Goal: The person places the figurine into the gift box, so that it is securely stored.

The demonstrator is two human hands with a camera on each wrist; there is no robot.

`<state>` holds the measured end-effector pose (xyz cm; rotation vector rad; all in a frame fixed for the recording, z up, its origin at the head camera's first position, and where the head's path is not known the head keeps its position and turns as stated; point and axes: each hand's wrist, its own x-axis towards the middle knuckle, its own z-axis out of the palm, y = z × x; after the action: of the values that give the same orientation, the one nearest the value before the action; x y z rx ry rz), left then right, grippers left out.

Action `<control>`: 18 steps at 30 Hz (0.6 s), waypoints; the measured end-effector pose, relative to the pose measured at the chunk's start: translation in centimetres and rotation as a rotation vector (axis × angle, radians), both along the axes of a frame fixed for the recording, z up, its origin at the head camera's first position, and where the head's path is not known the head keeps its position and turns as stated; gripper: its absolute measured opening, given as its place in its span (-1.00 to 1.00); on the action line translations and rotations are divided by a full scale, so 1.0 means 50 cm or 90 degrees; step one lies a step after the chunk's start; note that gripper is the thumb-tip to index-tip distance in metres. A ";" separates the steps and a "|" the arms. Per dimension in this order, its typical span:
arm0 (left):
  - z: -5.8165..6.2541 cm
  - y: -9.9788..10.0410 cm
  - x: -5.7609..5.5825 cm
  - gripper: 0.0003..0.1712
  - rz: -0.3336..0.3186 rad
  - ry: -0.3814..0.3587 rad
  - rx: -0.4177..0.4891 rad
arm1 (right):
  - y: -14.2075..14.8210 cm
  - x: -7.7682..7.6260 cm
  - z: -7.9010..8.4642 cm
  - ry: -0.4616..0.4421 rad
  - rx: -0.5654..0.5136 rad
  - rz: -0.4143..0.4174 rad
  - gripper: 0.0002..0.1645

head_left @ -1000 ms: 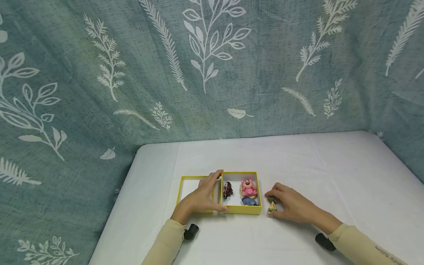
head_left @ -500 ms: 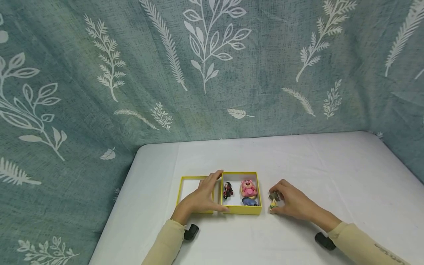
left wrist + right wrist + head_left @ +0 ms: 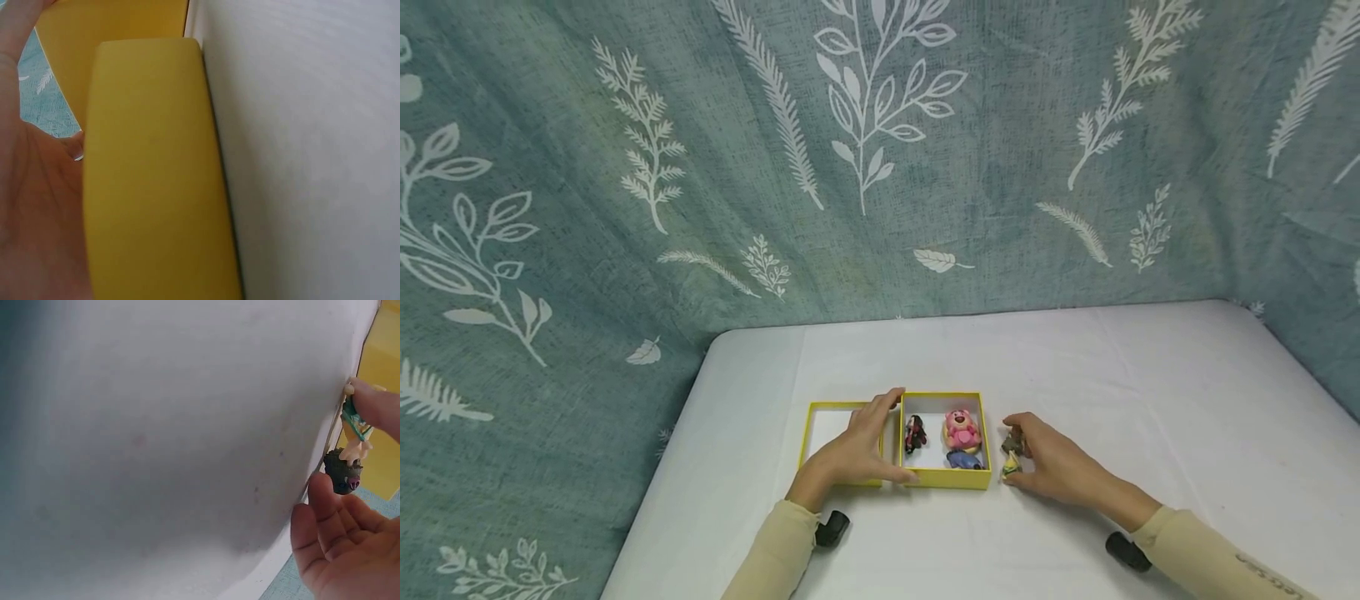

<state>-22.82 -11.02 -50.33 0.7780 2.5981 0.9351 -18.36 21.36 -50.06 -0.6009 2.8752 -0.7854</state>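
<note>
An open yellow box with a white inside holds a pink bear figurine, a blue figurine and a dark red-and-black figurine. My left hand spans the box's left side, thumb at the front corner and fingers at the back corner. Just right of the box, my right hand pinches a small figurine between thumb and fingertips. The right wrist view shows this figurine's dark spiky head by the fingertips and its cream-and-green body under the thumb.
A shallow yellow-rimmed white tray or lid lies left of the box, partly under my left hand. White cloth covers the table. A blue-green leaf-patterned curtain hangs behind and at the sides.
The right hand shifted slightly right with the figurine, then back left towards the box. The left hand and the box have stayed in place.
</note>
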 end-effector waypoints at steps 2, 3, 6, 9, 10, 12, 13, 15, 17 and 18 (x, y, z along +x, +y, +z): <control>0.000 0.000 0.000 0.45 -0.001 0.004 -0.001 | -0.002 0.001 0.000 0.005 -0.014 -0.008 -0.16; 0.000 0.000 0.000 0.45 -0.001 0.005 0.000 | -0.002 0.002 0.000 0.011 -0.010 -0.007 -0.20; 0.001 0.001 -0.001 0.45 -0.004 0.009 0.002 | 0.000 0.002 0.001 0.028 0.012 0.010 -0.23; 0.001 0.001 0.000 0.45 -0.004 0.010 0.002 | 0.001 0.003 0.002 0.034 0.032 0.027 -0.23; 0.001 0.001 0.000 0.45 -0.005 0.010 0.002 | 0.001 0.003 0.002 0.036 0.036 0.031 -0.22; 0.000 0.001 0.000 0.45 -0.005 0.009 0.002 | 0.001 0.003 0.002 0.037 0.037 0.034 -0.20; 0.000 0.000 0.000 0.44 -0.006 0.009 0.003 | 0.001 0.003 0.002 0.039 0.035 0.034 -0.19; 0.000 0.000 0.000 0.44 -0.009 0.009 0.003 | 0.001 0.002 0.003 0.048 0.038 0.033 -0.22; 0.000 0.000 0.000 0.44 -0.009 0.008 0.004 | 0.001 0.002 0.004 0.065 0.050 0.034 -0.24; 0.001 0.000 0.000 0.44 -0.009 0.009 0.004 | 0.001 0.002 0.005 0.081 0.062 0.036 -0.26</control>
<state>-22.84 -11.00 -50.29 0.8064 2.5993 0.9383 -18.27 21.43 -49.82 -0.7416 2.9744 -0.6170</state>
